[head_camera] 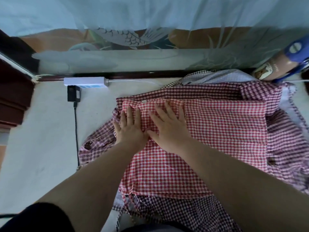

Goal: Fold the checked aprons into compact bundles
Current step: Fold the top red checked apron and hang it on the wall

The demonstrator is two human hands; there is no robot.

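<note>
1. Nearest us, a dark maroon-and-white checked apron (192, 213) lies rumpled at the bottom of the pile on the pale white tabletop (41, 148). We judge it not yet folded.
2. Over it lies the bright red-and-white checked cotton apron (209, 139), spread wide and fairly flat. It seems to be at an early fold at most, far from a compact bundle.
3. Our left hand (128, 129) rests palm down on the far left corner of this red apron, fingers straight and close together, pressing the cloth flat.
4. Our right hand (168, 129) lies just beside it with the thumbs almost meeting. Its fingers are spread and flat on the same cloth. Neither hand pinches or lifts anything.
5. Beyond the fingertips, more purplish checked fabric (184, 93) runs along the far edge, and a pale blue-and-white checked cloth (217, 77) lies loose behind it. We see no finished bundle, so most of the work appears to remain.
6. Farthest off sit a black power adapter (73, 93), a white power strip (85, 82) and, to the right, a tan bottle with a blue cap (280, 64).
</note>
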